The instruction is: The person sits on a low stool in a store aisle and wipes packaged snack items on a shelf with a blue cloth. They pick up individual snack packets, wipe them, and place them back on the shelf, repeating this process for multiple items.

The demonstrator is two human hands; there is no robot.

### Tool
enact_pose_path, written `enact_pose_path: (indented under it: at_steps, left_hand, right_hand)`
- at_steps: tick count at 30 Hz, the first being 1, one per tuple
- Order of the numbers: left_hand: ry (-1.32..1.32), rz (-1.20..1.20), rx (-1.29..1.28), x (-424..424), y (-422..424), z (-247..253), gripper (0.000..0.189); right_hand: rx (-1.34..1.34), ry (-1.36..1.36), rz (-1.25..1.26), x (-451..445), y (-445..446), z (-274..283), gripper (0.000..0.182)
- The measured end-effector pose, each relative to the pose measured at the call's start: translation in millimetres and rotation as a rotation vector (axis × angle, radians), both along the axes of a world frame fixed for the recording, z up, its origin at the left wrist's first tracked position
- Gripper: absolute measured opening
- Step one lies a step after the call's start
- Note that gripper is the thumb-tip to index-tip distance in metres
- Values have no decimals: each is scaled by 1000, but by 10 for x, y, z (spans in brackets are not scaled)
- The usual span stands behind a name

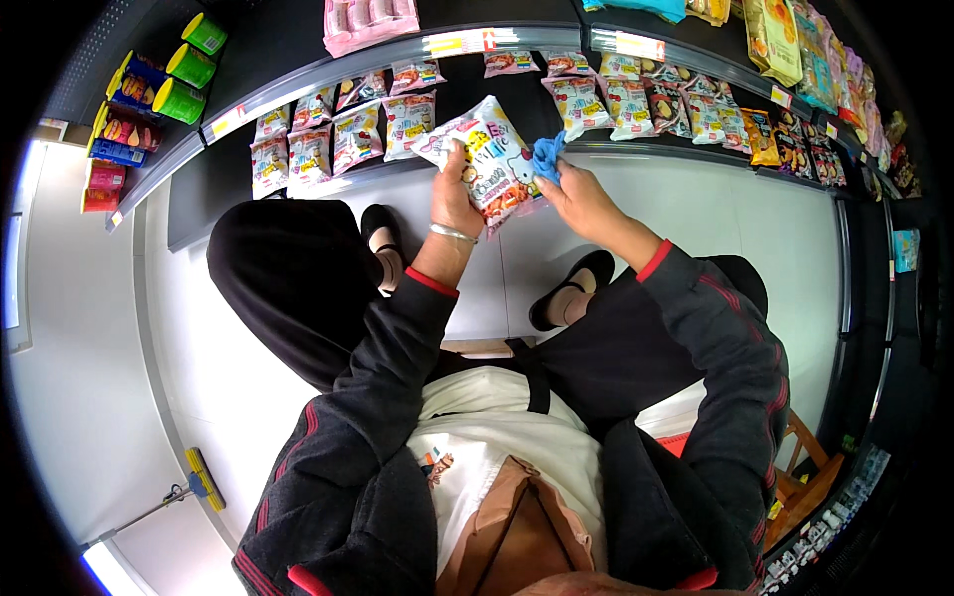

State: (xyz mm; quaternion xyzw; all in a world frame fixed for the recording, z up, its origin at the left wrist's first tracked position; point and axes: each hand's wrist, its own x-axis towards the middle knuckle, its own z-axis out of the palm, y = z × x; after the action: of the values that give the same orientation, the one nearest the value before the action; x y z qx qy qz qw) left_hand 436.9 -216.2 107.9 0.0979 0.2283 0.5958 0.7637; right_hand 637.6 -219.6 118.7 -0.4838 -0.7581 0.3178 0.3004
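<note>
In front of the shelf my left hand (456,195) grips a white and pink snack bag (493,160) by its left side, thumb on the front. The bag is tilted and bears printed cartoon figures and writing. My right hand (577,190) pinches a crumpled blue cloth (548,155) against the bag's right edge. Similar bags stand in rows on the low black shelf (455,112) behind. One upright bag (409,125) is just left of the held one, and another bag (576,107) is to its right. Both hands are above the floor, between my knees.
Colourful cylindrical snack cans (179,100) stand and lie on the upper shelf at left. A pink pack (370,22) sits near that shelf's front edge. A sponge mop (205,480) leans at lower left. A wooden chair or stool (805,484) is at lower right. Shelving curves around the right.
</note>
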Motion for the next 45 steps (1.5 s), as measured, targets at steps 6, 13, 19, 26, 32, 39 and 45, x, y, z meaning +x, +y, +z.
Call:
enact_pose_path:
  at_steps: [6, 13, 19, 26, 32, 39, 45]
  left_hand:
    - [13, -90, 17, -85, 47, 89, 53]
    - [44, -188, -9, -32, -20, 123, 54]
    - [749, 105, -111, 9, -19, -16, 63]
    - [686, 31, 200, 192, -164, 121, 69]
    - [57, -102, 69, -40, 32, -113, 65]
    - [-98, -201, -17, 63, -85, 142, 65]
    - [-223, -226, -18, 216, -205, 113, 61]
  right_hand:
    - [-555, 220, -92, 144, 155, 280, 45]
    - [-785, 476, -144, 1, 151, 376, 50]
    - [-153, 202, -271, 91, 269, 249, 51]
    - [199, -173, -174, -267, -3, 393, 46]
    - [186, -51, 67, -360, -164, 633, 33]
    - [41, 144, -239, -127, 214, 766, 44]
    - [328, -89, 1, -428, -1, 450, 52]
